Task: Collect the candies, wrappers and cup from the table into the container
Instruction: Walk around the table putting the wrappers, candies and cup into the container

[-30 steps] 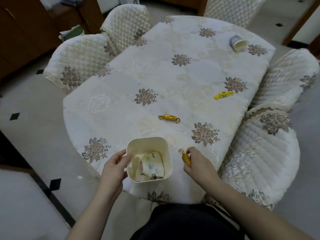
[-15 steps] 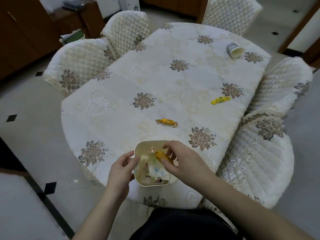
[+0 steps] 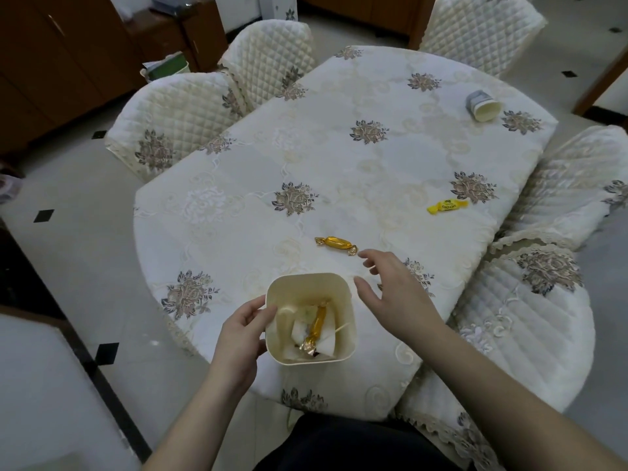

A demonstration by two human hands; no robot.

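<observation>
Left hand [image 3: 243,329] grips cream square plastic container [image 3: 345,302]; right hand [image 3: 396,290] spread, empty. Risk: fingertips flick gold foil-wrapped candy [image 3: 335,244] away.

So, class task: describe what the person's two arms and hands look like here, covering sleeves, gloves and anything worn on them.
Both forearms are bare with no sleeve in view. The left hand and right hand wear no gloves. No ring, watch or bracelet shows on either. The only clothing visible is dark fabric at the bottom edge of the picture.
</observation>
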